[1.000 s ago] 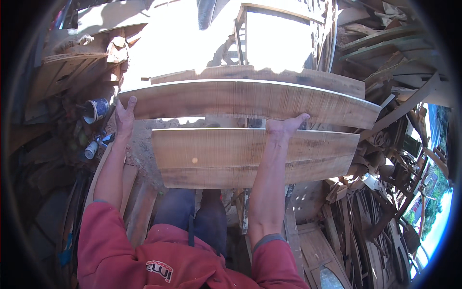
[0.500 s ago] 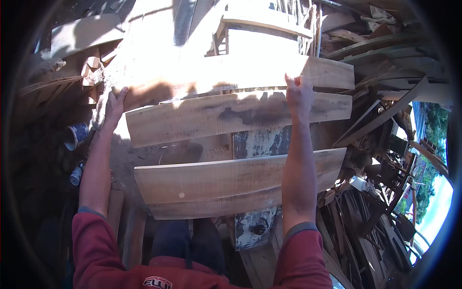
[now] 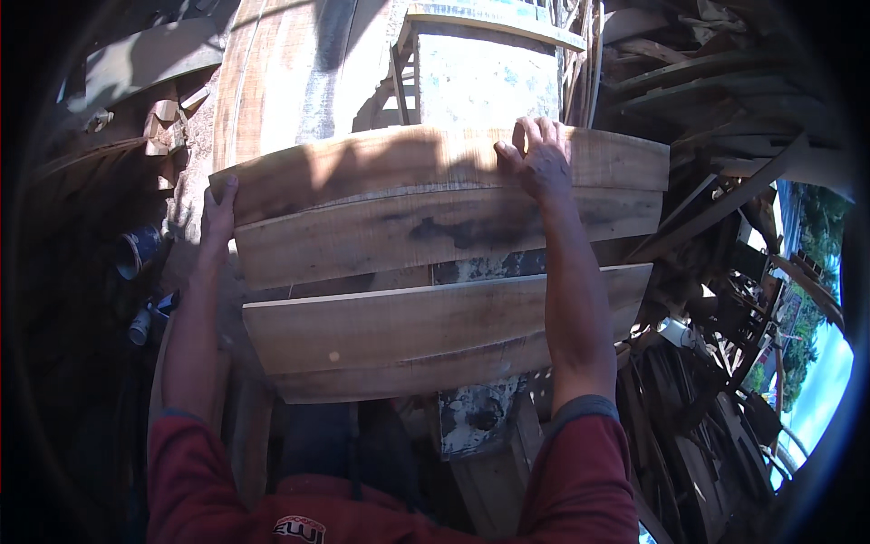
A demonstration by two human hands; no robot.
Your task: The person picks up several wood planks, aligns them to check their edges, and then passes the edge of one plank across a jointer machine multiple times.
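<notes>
My left hand [image 3: 220, 207] grips the left end of the upper wooden board [image 3: 313, 168], which has a sunlit upper edge and shadows across it. My right hand [image 3: 539, 154] rests on that board near its upper edge, right of centre, fingers curved and apart. Directly below it, a second board [image 3: 362, 240] with a dark stain lies along its lower edge. Nearer me, a pale wooden piece [image 3: 399, 326] with a lengthwise seam lies crosswise on a paint-spotted support [image 3: 480, 417].
Sunlit planks [image 3: 272, 63] and a pale panel with a frame [image 3: 480, 77] lie beyond. Scrap wood [image 3: 689, 408] crowds both sides. A bucket [image 3: 136, 249] and small white container [image 3: 140, 326] stand at left. Trees [image 3: 807, 245] show at far right.
The upper board was raised, then set farther forward; it now sits lower, against the stained board. My right hand's fingers have spread from a tighter grasp. The view has shifted.
</notes>
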